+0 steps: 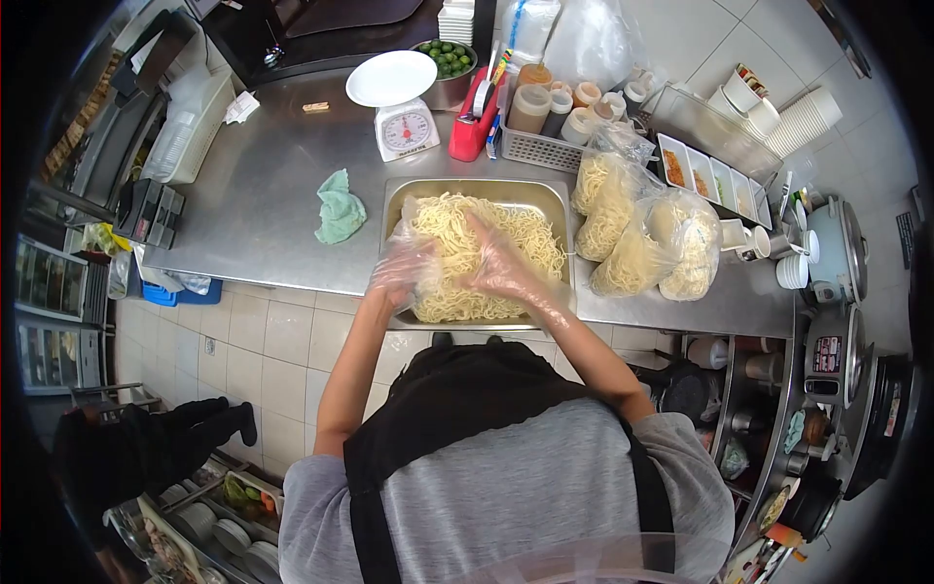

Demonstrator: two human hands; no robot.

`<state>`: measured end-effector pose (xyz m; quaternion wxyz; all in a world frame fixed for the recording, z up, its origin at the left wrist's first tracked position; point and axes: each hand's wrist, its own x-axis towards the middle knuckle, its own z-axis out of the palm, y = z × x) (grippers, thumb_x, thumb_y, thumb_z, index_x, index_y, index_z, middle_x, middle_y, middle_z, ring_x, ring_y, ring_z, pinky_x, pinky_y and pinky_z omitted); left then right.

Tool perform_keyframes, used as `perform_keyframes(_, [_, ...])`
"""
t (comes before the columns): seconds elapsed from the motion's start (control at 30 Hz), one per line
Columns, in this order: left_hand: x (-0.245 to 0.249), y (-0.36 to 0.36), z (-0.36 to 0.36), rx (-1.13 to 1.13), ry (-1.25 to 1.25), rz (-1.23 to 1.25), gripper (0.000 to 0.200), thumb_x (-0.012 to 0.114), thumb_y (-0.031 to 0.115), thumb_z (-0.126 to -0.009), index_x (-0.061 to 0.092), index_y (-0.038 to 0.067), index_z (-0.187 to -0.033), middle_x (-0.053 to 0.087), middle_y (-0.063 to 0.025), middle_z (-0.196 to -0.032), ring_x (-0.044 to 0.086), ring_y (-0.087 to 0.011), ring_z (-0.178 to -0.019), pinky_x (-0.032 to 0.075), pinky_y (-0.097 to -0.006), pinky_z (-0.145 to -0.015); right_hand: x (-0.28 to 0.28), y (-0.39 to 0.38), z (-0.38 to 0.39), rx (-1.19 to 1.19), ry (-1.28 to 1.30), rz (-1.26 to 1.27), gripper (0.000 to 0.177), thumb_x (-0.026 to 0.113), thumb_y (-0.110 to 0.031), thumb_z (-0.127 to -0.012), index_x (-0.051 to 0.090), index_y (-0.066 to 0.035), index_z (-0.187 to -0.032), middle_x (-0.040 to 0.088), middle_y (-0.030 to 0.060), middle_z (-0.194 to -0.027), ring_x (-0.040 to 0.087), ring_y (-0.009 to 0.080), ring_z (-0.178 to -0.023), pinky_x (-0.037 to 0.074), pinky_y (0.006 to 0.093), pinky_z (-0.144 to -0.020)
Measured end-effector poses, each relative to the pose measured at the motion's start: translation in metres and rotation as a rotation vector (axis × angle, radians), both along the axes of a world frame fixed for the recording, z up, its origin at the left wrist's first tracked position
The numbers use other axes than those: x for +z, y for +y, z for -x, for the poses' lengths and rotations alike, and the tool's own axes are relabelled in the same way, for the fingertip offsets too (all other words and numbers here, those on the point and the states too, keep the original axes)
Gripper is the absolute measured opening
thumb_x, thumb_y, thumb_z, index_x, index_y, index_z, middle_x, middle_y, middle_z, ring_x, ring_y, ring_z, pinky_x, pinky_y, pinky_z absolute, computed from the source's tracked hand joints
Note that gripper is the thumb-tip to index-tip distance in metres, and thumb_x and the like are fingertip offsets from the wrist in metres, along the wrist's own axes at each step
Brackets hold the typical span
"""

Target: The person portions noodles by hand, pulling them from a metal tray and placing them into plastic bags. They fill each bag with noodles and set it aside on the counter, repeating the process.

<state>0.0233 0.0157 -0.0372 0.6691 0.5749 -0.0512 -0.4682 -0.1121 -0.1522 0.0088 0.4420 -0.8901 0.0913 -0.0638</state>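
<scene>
A rectangular metal tray [557, 206] stands at the counter's front edge, with a heap of pale yellow noodles [467, 295] in it. Both my hands wear clear plastic gloves. My left hand [404, 265] is at the left side of the noodles, its fingers partly hidden by a loose plastic glove or bag. Over the right part of the heap, my right hand [501, 268] touches the noodles with thumb and fingers spread. Clear bags of noodles [632, 255] sit on the counter just right of the tray.
Behind the tray are a white scale [406, 128], a red tape dispenser [471, 131] and a basket of bottles [545, 148]. A green cloth [340, 207] lies to the left. Another person in dark clothes [146, 433] is at the lower left.
</scene>
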Motion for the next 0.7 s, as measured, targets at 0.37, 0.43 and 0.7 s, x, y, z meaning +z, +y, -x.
perform_keyframes(0.37, [0.062, 0.002, 0.007, -0.231, -0.342, -0.028, 0.056, 0.071, 0.01, -0.082, 0.043, 0.002, -0.13, 0.061, -0.0039, -0.098, 0.061, -0.0127, -0.085, 0.053, -0.0253, -0.073, -0.008, 0.009, -0.005, -0.03, -0.003, 0.011, 0.115, 0.079, -0.013, -0.053, 0.013, -0.001, -0.146, 0.037, 0.0289, -0.136, 0.034, 0.0421, -0.13, 0.028, 0.0441, -0.108])
perform_keyframes(0.43, [0.059, -0.001, 0.007, -0.287, -0.544, 0.065, 0.074, 0.072, 0.004, -0.079, 0.03, 0.006, -0.14, 0.06, -0.0051, -0.109, 0.059, -0.0137, -0.095, 0.052, -0.0268, -0.082, -0.004, 0.006, -0.013, -0.028, -0.048, -0.096, 0.108, 0.077, -0.012, -0.053, 0.02, 0.001, -0.144, 0.042, 0.0266, -0.132, 0.039, 0.0406, -0.126, 0.032, 0.0431, -0.106])
perform_keyframes(0.7, [0.025, -0.018, 0.021, -0.077, -0.261, 0.423, 0.096, 0.074, -0.004, -0.074, 0.017, 0.013, -0.149, 0.055, -0.0062, -0.124, 0.055, -0.0157, -0.108, 0.047, -0.0282, -0.093, -0.022, 0.017, 0.005, -0.123, -0.171, 0.154, 0.091, 0.075, -0.011, -0.053, 0.038, 0.002, -0.135, 0.05, 0.0185, -0.116, 0.047, 0.0379, -0.105, 0.036, 0.0429, -0.099])
